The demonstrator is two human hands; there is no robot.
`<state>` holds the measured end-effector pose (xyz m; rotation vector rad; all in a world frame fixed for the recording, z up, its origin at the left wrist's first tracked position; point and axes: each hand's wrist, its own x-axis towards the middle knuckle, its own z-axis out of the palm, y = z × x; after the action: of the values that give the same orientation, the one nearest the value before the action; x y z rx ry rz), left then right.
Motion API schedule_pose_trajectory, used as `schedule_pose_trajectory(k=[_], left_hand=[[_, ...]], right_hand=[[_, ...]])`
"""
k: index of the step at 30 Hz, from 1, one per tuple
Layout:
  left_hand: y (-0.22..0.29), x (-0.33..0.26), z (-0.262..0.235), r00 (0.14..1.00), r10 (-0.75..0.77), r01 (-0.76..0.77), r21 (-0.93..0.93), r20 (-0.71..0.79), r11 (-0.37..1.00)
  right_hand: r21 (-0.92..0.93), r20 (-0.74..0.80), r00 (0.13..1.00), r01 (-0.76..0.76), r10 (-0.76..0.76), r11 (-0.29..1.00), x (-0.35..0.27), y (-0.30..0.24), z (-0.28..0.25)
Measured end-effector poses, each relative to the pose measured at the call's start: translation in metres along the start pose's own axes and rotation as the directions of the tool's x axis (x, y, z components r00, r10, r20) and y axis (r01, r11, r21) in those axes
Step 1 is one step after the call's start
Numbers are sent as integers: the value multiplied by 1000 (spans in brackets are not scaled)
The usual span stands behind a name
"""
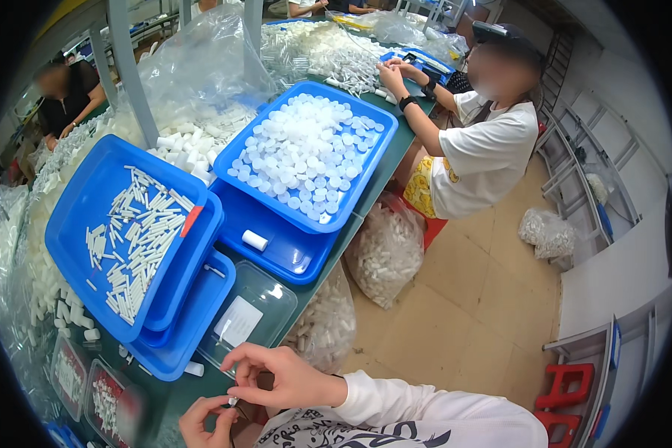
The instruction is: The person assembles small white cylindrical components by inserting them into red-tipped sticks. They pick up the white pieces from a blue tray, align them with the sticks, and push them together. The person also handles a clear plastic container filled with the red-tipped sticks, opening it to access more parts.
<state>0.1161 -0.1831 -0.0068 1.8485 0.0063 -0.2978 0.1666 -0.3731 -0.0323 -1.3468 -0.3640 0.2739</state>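
Green bench: carried the trays, smooth and flat where bare (160, 393).
Tube tray: blue tray (71, 246), smooth and round-cornered, apparently stiff plastic, stacked at a tilt over others.
Disc tray: second blue tray (367, 173), set above a lower tray.
Clear box: transparent, thin-walled rectangle (275, 300), probably flexible.
Right hand: hung close over the piece, its fingers curled, index and thumb apart; whether the thumb touched the piece I could not tell (287, 375).
Left hand: thumb and index nearly closed on the piece, seemingly pinching it (204, 425).
Thick cylinder: lone, white, blunt-ended, lying in the lower tray (254, 240).
White tubes: slim, straight rods, matt, heaped loosely; likely light and prone to roll (138, 246).
Frosted discs: round, translucent, piled; probably slippery (299, 145).
Small white piece: between the hands, near the bench edge; likely very light, rigid and easily dropped, best pinched by its sides; exact shape too small to tell (233, 401).
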Motion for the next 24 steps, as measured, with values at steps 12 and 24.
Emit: schedule_pose_trajectory(k=[12, 24], left_hand=[[-4, 4, 7, 999, 40, -41, -44, -32, 998], [7, 5, 9, 992, 82, -90, -84, -93, 992]], right_hand=[[225, 239, 957, -222, 167, 949, 4, 4, -6], [198, 134, 973, -211, 186, 957, 1, 16, -6]])
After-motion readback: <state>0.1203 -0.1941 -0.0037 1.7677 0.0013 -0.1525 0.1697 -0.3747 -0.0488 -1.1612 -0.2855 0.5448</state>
